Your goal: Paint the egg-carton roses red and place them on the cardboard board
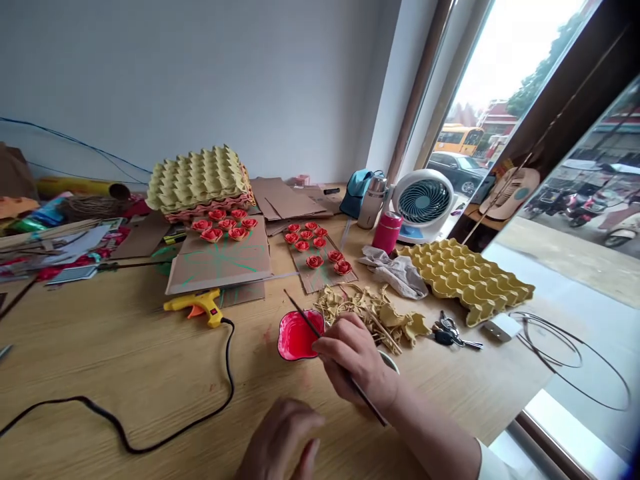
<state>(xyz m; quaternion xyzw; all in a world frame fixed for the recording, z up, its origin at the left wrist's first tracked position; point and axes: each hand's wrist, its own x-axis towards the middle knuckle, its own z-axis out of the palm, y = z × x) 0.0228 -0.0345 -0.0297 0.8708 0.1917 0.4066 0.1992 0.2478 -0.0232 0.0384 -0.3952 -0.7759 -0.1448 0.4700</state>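
My right hand (357, 360) is closed round the thin dark handle of a paintbrush (310, 323), which slants over a small dish of red paint (295, 340) with a wavy dark rim. I cannot make out its bristles. Partly hidden behind that hand is a pale cup or bowl (390, 362). My left hand (283, 437), slightly blurred, hovers at the bottom edge with thumb and forefinger apart and nothing seen between them. Just beyond the dish lies a heap of torn yellowish egg-carton scraps (370, 310). Red paper-pulp roses (313, 243) stand on cardboard pieces farther back.
A yellow glue gun (197, 307) lies left, its black cord (227, 373) crossing the table. Stacked egg trays (197, 180) stand behind it. On the right are a yellow egg tray (465, 273), keys (450, 330), a cloth (395, 270), a fan (424, 200) and a pink can (387, 231).
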